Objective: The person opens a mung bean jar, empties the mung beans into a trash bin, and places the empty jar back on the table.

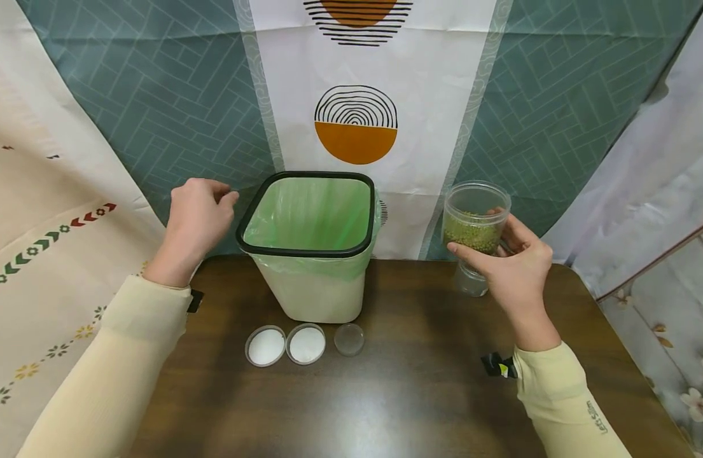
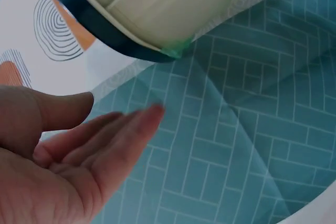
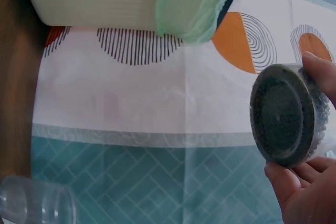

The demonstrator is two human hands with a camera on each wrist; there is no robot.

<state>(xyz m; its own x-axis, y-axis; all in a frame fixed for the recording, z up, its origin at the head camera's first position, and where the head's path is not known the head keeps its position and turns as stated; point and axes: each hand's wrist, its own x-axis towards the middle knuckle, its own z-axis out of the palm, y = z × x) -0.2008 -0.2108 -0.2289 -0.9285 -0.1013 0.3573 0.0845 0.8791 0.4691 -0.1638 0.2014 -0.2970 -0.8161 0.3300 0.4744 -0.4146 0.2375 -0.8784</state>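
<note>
My right hand (image 1: pixel 517 267) grips a clear plastic tub (image 1: pixel 476 222) partly filled with small green beans, thumb on the near side and fingers round the far side. The tub is raised above the table, and its round base (image 3: pixel 281 116) faces the camera in the right wrist view. Below it a clear cup (image 1: pixel 471 283) stands on the table. Left of the bin (image 1: pixel 319 296), my left hand (image 1: pixel 199 210) is in the air, holding nothing. Its fingers (image 2: pixel 128 140) are loosely extended, the thumb apart from them.
The bin has a black rim and a green liner bag (image 1: pixel 322 216). Before it on the wooden table (image 1: pixel 420 394) lie two shallow round dishes, one with white contents (image 1: pixel 266 346), another alike (image 1: pixel 306 345), and a clear round lid or dish (image 1: pixel 349 340). A patterned cloth (image 1: pixel 214 95) hangs behind.
</note>
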